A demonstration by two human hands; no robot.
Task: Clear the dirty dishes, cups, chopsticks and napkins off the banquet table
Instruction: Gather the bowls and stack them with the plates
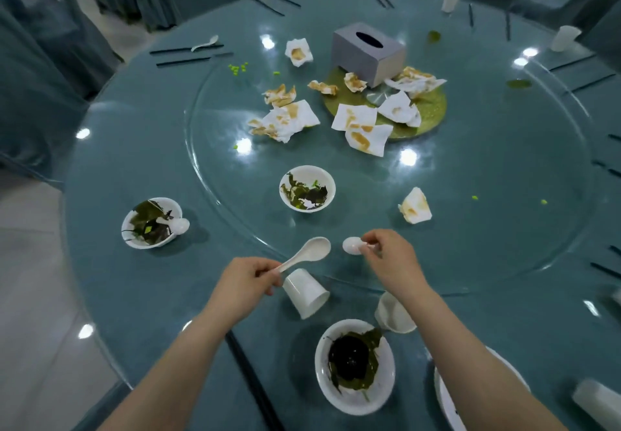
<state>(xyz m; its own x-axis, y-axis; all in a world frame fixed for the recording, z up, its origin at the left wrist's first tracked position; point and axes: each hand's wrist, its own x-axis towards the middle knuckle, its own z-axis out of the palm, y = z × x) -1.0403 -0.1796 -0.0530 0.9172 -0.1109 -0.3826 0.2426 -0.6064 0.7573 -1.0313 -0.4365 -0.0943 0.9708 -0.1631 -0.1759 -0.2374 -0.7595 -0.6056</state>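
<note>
Here, each hand has a white soup spoon by its handle: the left hand [250, 277] pinches the handle end of one spoon [304, 253], its bowl raised toward the glass turntable [504, 175], and the right hand [386, 255] curls thumb and fingers round the handle of a second spoon [352, 245], whose bowl sits at or just above the turntable's near edge. A tipped-over paper cup [306, 293] lies on the worktop [141, 296] just below the left hand's spoon.

The risk, as I judge it, is in the grips. Both are light pinches far out on smooth handles, so a spoon could swivel or slip and strike the glass. The left wrist is close to the cup and could send it rolling. The dirty bowl [354, 365] nearest the person, full of dark seaweed leftovers, sits between the forearms; a careless pull back could knock it. Stained napkins [285, 121] near the tissue box [368, 52] at the turntable's centre remain to be cleared.
</note>
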